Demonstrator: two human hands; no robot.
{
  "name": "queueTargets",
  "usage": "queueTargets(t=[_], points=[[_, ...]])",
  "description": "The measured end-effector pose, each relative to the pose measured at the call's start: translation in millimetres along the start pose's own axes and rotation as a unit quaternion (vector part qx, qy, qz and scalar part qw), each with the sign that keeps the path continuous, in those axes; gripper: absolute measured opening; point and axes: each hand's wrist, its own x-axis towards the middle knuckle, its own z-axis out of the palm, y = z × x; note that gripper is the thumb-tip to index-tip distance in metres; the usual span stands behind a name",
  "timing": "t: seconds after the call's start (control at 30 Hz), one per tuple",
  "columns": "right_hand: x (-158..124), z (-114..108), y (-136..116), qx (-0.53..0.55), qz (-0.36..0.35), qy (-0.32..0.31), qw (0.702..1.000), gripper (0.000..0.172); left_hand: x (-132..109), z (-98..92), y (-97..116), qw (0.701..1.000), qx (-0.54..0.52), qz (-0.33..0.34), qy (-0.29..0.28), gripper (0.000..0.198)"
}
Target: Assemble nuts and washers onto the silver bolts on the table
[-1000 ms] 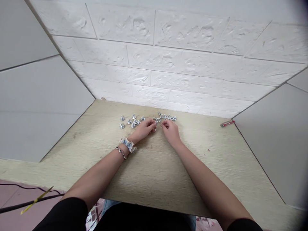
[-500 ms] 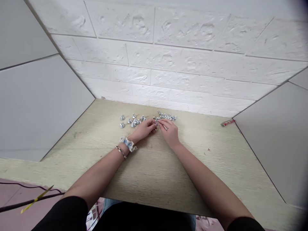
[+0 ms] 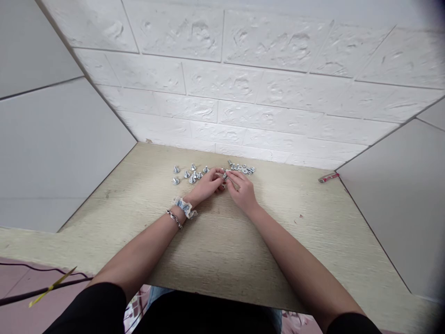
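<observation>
My left hand [image 3: 208, 183] and my right hand [image 3: 241, 186] meet over the wooden tabletop, fingertips pinched together on a small silver bolt [image 3: 225, 176]. Fingers cover most of it, so whether a nut or washer sits on it cannot be made out. Left of my hands stand several bolts with washers [image 3: 192, 179], upright with their shanks pointing up. Just behind my right fingers lies a loose pile of bolts, nuts and washers [image 3: 245, 170]. A scrunchie [image 3: 185, 207] and a chain bracelet [image 3: 174, 219] circle my left wrist.
A red-handled tool [image 3: 328, 177] lies at the right, against the grey side panel [image 3: 396, 204]. White brick-patterned wall [image 3: 222, 120] closes off the back. Another grey panel [image 3: 66, 162] stands left. A dark cable with a yellow tie [image 3: 52, 287] hangs at lower left.
Both hands stay in nearly the same place. My fingers have shifted slightly around the bolt, and a bit more of it shows between them.
</observation>
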Motion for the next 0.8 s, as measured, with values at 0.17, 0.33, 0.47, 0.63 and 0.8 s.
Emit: queueTargets(t=[0.17, 0.33, 0.47, 0.63, 0.8], points=[[0, -2, -4, 0.014, 0.017, -0.028, 0.999, 0.036, -1, -1.1, 0, 0.999, 0.023, 0.026, -0.009, 0.039], [1, -3, -5, 0.009, 0.053, -0.011, 0.998, 0.039, 2, -1.7, -2, 0.996, 0.062, 0.058, 0.0, 0.027], [1, -1, -2, -0.03, 0.062, -0.089, 0.994, 0.027, 0, -1.1, 2, 0.995, 0.073, 0.065, 0.037, 0.024], [0, 3, 0, -0.085, 0.025, -0.189, 0.978, 0.019, -1, -1.3, 5, 0.994, 0.06, 0.064, 0.062, 0.024], [1, 3, 7, -0.071, 0.025, -0.192, 0.979, 0.008, 1, -2.0, 1, 0.994, 0.073, 0.069, 0.041, 0.024]])
